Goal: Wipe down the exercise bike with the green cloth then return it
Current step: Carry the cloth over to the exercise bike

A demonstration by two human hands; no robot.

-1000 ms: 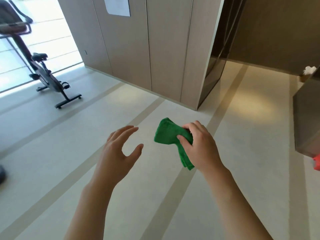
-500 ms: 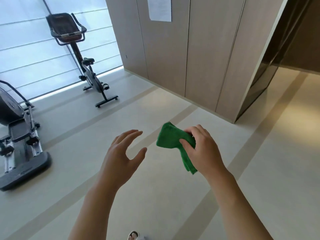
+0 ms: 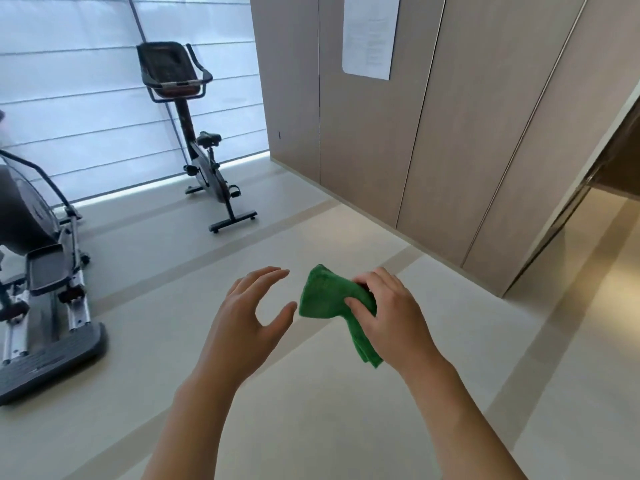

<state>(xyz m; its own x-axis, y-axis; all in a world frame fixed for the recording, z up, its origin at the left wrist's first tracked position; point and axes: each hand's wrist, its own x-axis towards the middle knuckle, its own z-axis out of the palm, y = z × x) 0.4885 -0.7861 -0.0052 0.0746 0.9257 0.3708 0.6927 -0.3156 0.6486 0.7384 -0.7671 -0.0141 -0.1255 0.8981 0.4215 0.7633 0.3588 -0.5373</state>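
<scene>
A black exercise bike [image 3: 204, 168] stands upright on the floor at the far left, in front of a bright window with blinds. It has a console and handlebars on top, a small saddle and a T-shaped foot. My right hand [image 3: 391, 313] is shut on a bunched green cloth [image 3: 323, 299], held in mid-air low in the middle of the view. One end of the cloth hangs down below my palm. My left hand [image 3: 249, 317] hovers just left of the cloth with fingers spread and nothing in it. Both hands are well short of the bike.
A grey elliptical trainer [image 3: 38, 289] fills the left edge, nearer than the bike. Beige wall panels [image 3: 398, 133] with a white paper sheet [image 3: 370, 32] run along the right. A dark doorway [image 3: 595, 188] opens at far right. Pale floor with darker stripes lies between me and the bike.
The view has swung left: the bike has shifted toward the middle and looks larger, and the elliptical has come into sight. My hands keep the same pose, right hand still holding the cloth.
</scene>
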